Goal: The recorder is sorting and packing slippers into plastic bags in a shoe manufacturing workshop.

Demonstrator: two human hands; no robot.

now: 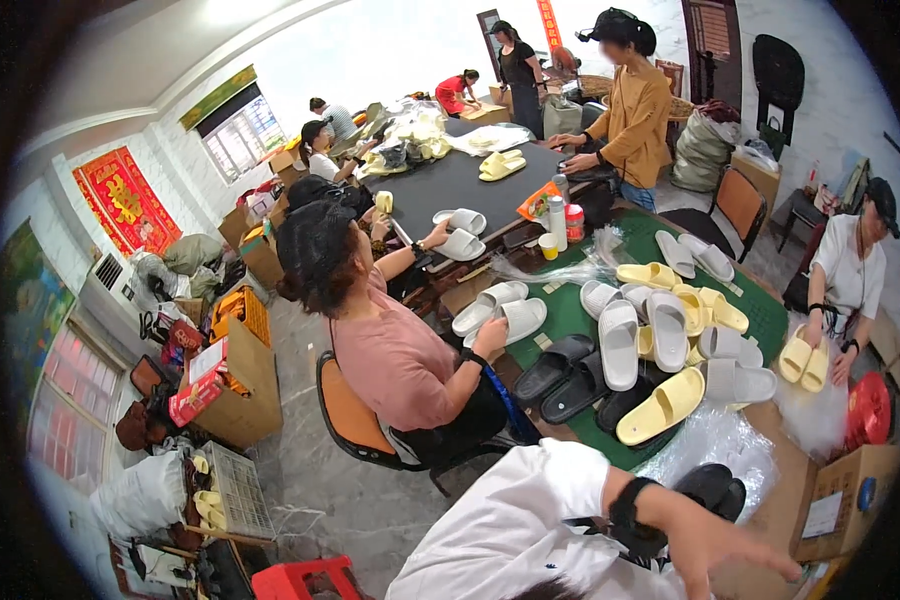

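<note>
My left hand [720,545] reaches in from the lower edge, in a white sleeve with a black band at the wrist. Its fingers are stretched out toward the right, slightly blurred, and nothing shows in them. Just beyond the wrist lie black slippers [712,488] beside crumpled clear plastic bags [745,440]. Ahead, on a green table mat [565,300], rests a heap of slippers: a pale yellow one [660,405], white ones [619,345] and black ones [555,368]. My right hand is not in view.
A co-worker in pink [400,340] sits at the left, touching a white slipper [520,320]. At the right, another person handles yellow slippers [802,362]. A cardboard box [850,490] stands at the lower right, a red stool [310,580] at the lower left. Bottles [557,222] stand farther back.
</note>
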